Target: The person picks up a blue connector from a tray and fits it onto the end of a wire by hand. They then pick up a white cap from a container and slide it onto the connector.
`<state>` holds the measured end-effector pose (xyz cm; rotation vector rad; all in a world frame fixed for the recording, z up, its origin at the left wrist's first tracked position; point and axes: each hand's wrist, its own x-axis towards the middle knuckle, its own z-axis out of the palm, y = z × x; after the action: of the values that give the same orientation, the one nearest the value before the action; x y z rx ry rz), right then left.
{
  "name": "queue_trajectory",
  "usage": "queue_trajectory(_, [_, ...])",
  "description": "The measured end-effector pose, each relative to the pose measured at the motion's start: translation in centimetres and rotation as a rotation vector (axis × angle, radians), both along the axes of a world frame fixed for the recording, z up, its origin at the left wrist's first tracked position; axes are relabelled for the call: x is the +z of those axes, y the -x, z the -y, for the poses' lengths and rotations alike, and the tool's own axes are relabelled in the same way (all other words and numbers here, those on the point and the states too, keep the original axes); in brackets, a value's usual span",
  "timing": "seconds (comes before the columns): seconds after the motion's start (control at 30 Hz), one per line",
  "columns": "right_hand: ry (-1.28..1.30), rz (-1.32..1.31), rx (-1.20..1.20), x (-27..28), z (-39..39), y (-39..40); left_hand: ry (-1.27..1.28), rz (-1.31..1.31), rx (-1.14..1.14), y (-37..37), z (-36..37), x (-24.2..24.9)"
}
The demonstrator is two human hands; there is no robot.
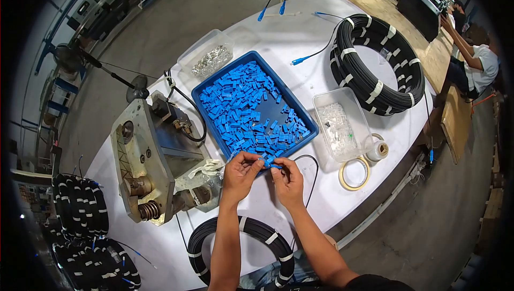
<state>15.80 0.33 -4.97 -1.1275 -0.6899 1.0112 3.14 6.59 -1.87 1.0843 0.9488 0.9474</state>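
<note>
Pinching small blue plastic piece (269, 161), bare fingertips, blocky shape

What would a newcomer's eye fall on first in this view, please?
Probably the blue tray heaped with small blue parts, mid-table, just beyond the two hands. Next, perhaps the thick coil of black cable with white ties at the table's far right, and the bulky metal machine standing left of the tray.

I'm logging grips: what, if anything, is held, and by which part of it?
A small blue part, its opposite ends in the fingertips of the left hand and right hand; finer detail is too small to tell.
</note>
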Motion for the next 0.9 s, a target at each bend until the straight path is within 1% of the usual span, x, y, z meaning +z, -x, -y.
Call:
queue_trajectory(0.07, [0.019, -0.045, 0.025, -0.7, 0.1, -0.2, -0.001, 0.004, 0.002, 0.1, 0.0, 0.0])
queue_trajectory(0.13, [0.012, 0.046, 0.026, -1.0, 0.1, -0.2, 0.008, -0.002, -0.018, 0.2, -0.1, 0.0])
queue_trajectory(0.17, [0.013, 0.047, 0.026, -0.9, 0.0, -0.1, 0.009, -0.001, -0.018, 0.2, -0.2, 0.0])
queue_trajectory(0.23, [-0.074, 0.148, -0.058, -0.4, -0.2, -0.1, -0.005, -0.006, -0.010, 0.2, -0.1, -0.1])
queue_trajectory(0.27, [-0.072, 0.148, -0.057, -0.2, -0.2, -0.1, -0.002, -0.006, -0.009, 0.1, -0.1, -0.3])
queue_trajectory(0.33, [-0.102, 0.298, -0.121, 0.0, -0.3, -0.1, -0.010, -0.011, 0.014, 0.0, -0.1, -0.5])
queue_trajectory(0.47, [-0.104, 0.318, -0.133, -0.3, -0.4, 0.1, -0.005, -0.042, 0.020, 0.0, -0.1, -0.2])
queue_trajectory(0.57, [-0.077, 0.390, -0.114, -0.2, -0.3, 0.2, -0.023, 0.023, 0.037, 0.0, 0.0, 0.0])
queue_trajectory(0.67, [-0.097, 0.438, -0.142, -0.8, -0.4, 0.2, -0.042, 0.033, 0.036, 0.1, 0.0, -0.2])
queue_trajectory(0.73, [-0.158, 0.465, -0.180, -0.6, -0.5, 0.3, -0.062, 0.032, 0.046, 0.2, 0.1, -0.4])
queue_trajectory(0.9, [-0.154, 0.479, -0.193, 0.2, -0.5, 0.4, -0.048, 0.037, 0.041, 0.3, 0.0, -0.5])
